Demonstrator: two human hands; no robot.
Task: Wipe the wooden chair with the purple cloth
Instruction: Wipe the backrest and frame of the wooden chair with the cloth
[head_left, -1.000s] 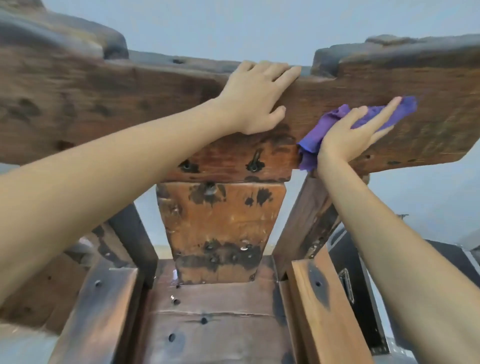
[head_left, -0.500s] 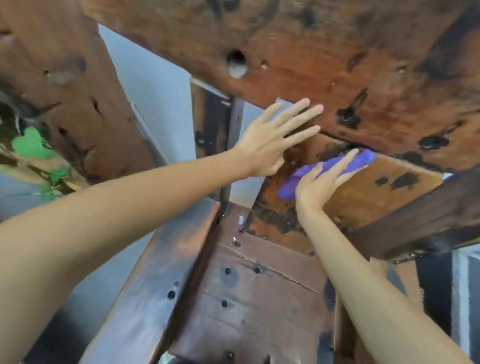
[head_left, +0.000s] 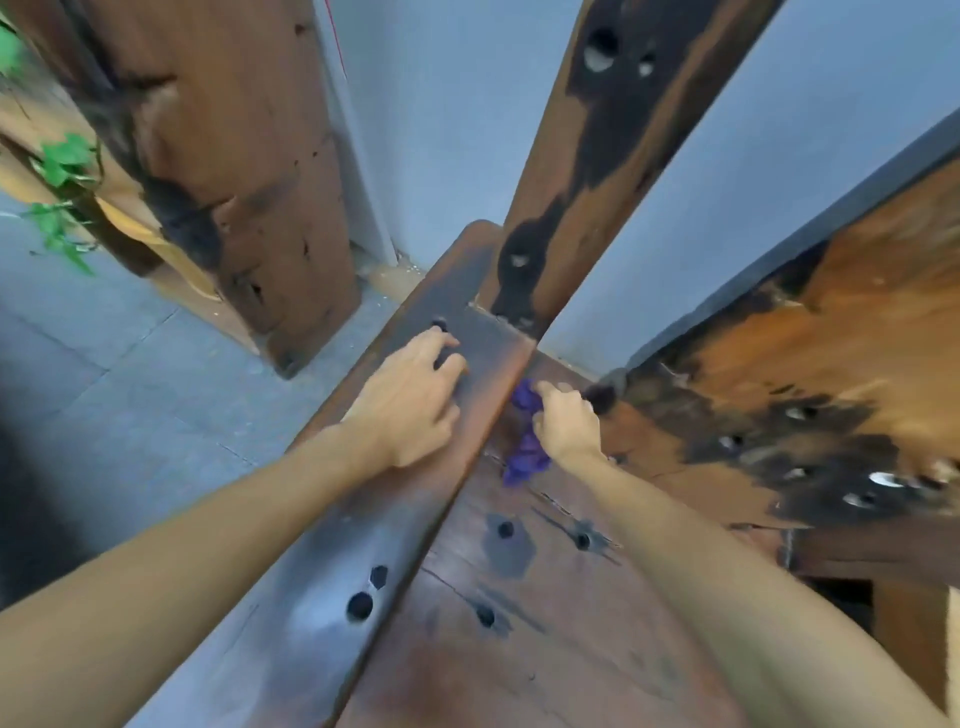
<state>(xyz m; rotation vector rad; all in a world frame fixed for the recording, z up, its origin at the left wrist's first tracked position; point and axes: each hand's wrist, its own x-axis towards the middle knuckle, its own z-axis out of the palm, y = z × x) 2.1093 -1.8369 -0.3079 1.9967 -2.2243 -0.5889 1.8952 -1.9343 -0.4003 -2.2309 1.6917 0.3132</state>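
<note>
Right hand grip: the right hand (head_left: 566, 423) has its fingers curled round the crumpled purple cloth (head_left: 525, 435), bunching it in the fist, with folds of fabric spilling out above the knuckles and below the wrist
Cloth position: the purple cloth is pressed into the inner corner of the dark-stained wooden chair (head_left: 519, 623), where the seat boards meet the inside edge of the armrest, close to the foot of the back upright
Left hand grip: the left hand (head_left: 410, 400) rests palm down on the flat dark armrest plank (head_left: 363, 530), fingers bent loosely over its top face (the frame is too blurred to tell how hard they press), and nothing is held in it
Hands apart or together: the two hands lie just beside each other, separated by the armrest's inner edge
Armrest: a long worn plank running from the lower left toward the chair back, with round and hexagonal dark plugs (head_left: 369, 592) set into its near end
Seat: reddish-brown boards with dark plugged holes and thin cracks between them
Back upright: a scorched brown slat (head_left: 587, 171) rising from the armrest's far end toward the top of the view
Right side: a broad rough orange-brown wooden panel (head_left: 831, 364) with black blotches and pale holes
Surroundings: a grey tiled floor (head_left: 104, 364), a pale blue-grey wall (head_left: 441, 130), a thick brown wooden post (head_left: 249, 182) at upper left, and green ivy leaves (head_left: 62, 166) at the left edge
</note>
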